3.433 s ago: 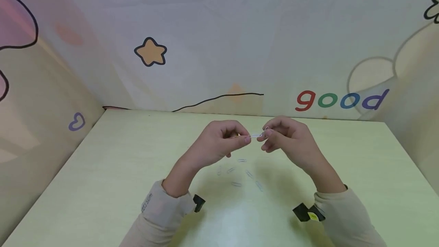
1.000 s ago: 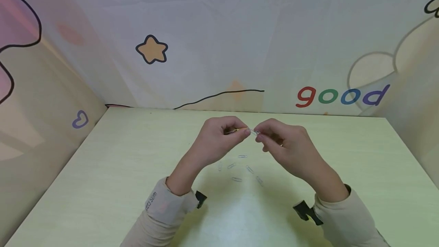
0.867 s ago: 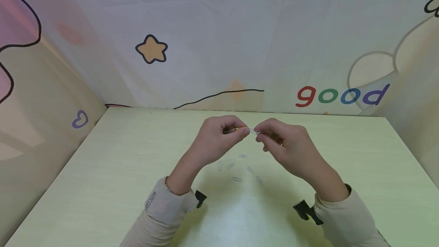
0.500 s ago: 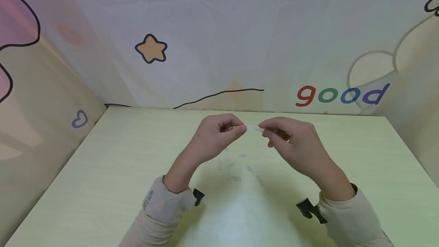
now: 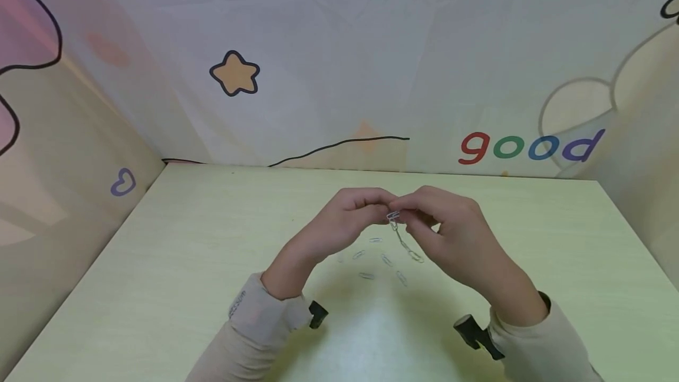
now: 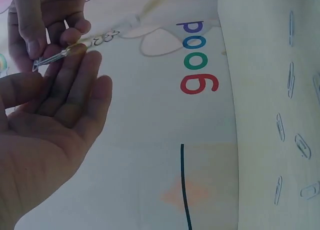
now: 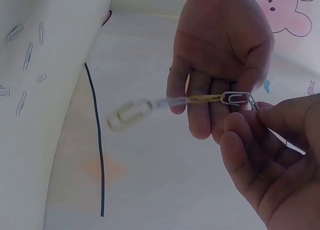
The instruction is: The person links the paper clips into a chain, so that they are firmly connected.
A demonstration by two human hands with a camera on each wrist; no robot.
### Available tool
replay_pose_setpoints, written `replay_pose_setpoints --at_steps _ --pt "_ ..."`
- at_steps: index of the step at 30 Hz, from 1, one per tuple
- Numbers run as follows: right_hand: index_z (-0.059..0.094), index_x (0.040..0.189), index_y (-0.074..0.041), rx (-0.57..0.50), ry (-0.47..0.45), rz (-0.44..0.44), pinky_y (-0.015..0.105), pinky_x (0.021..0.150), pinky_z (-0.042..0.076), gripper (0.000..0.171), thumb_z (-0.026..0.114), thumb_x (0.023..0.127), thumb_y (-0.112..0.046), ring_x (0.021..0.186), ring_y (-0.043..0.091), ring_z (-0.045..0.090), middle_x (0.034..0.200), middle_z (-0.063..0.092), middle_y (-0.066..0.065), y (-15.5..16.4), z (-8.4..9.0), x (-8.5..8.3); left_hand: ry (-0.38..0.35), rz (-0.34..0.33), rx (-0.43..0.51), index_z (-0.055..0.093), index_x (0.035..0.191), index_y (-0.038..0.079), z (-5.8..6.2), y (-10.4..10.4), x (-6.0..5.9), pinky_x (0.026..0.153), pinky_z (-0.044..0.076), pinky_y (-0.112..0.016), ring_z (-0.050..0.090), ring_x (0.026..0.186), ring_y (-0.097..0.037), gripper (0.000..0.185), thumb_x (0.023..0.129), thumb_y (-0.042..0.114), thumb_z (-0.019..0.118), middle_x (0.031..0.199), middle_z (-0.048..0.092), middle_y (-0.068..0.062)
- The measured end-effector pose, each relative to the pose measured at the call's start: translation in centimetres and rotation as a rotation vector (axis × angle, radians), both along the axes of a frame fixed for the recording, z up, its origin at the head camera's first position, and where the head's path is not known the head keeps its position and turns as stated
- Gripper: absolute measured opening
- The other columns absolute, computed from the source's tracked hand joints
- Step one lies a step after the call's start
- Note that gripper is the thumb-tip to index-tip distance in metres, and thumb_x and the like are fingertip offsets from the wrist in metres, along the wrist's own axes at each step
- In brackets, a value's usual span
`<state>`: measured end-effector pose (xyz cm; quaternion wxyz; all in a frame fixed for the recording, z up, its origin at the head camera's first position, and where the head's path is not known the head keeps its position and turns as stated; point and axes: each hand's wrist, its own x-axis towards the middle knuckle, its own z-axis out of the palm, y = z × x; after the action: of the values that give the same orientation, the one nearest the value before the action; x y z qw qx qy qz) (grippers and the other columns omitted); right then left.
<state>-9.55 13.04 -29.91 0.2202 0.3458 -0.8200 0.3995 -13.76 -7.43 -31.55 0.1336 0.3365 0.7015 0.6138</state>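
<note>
My two hands meet above the pale green table (image 5: pixel 175 252). A short paper clip chain (image 5: pixel 405 246) hangs from where the fingertips meet. My left hand (image 5: pixel 379 208) holds its top end, and a gold clip (image 7: pixel 202 98) lies across the left fingers (image 7: pixel 200 115). My right hand (image 5: pixel 405 217) pinches the silver clip (image 7: pixel 235 97) at the same end. In the left wrist view the chain (image 6: pixel 95 40) runs over my left fingertips (image 6: pixel 75 75) to my right hand (image 6: pixel 45 20). Its free end is blurred.
Several loose paper clips (image 5: pixel 366 276) lie on the table under my hands, also seen as loose clips (image 6: pixel 280 127) and loose clips (image 7: pixel 27 55) in the wrist views. Printed fabric walls with the word "good" (image 5: pixel 530 147) close in the table at the back and sides.
Half a second ago the clips were stretched level between my parted hands. The hands have come together and sunk a little, and the chain now dangles below them.
</note>
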Motion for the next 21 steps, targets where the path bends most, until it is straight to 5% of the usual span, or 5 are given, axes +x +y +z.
replay_pose_setpoints --at_steps 8,12,16,21 --pt "0.065 0.1 -0.007 -0.028 -0.003 -0.021 0.021 0.063 0.052 0.026 0.067 0.086 0.015 0.068 0.006 0.063 0.085 0.068 -0.007 -0.8 0.2 0.7 -0.143 -0.098 0.032 0.069 0.099 -0.006 -0.2 -0.3 -0.2 0.094 0.048 -0.04 0.068 0.085 -0.029 0.035 0.107 0.02 0.046 0.085 0.067 -0.008" --pt "0.062 0.101 -0.005 -0.005 0.016 -0.051 0.022 0.062 0.052 0.027 0.068 0.085 0.016 0.067 0.005 0.061 0.084 0.066 -0.006 -0.8 0.2 0.7 -0.145 -0.11 0.03 0.064 0.087 -0.004 0.0 -0.7 -0.3 0.087 0.051 -0.042 0.061 0.068 -0.028 0.033 0.107 0.018 0.048 0.074 0.057 -0.008" --pt "0.063 0.102 -0.005 0.001 0.018 -0.062 0.02 0.061 0.052 0.028 0.072 0.084 0.015 0.067 0.005 0.062 0.084 0.067 -0.005 -0.8 0.2 0.6 -0.135 -0.074 0.015 0.063 0.085 -0.001 0.4 -1.3 -0.4 0.081 0.055 -0.041 0.049 0.06 -0.022 0.029 0.105 0.015 0.051 0.065 0.05 -0.007" --pt "0.063 0.11 -0.004 -0.062 -0.068 -0.058 0.021 0.063 0.053 0.027 0.07 0.088 0.011 0.067 0.008 0.063 0.084 0.066 -0.004 -0.7 -0.1 0.2 -0.136 -0.002 -0.009 0.065 0.085 0.003 1.1 -2.2 -0.3 0.06 0.049 -0.032 0.038 0.059 -0.02 0.025 0.102 0.018 0.056 0.075 0.056 -0.006"
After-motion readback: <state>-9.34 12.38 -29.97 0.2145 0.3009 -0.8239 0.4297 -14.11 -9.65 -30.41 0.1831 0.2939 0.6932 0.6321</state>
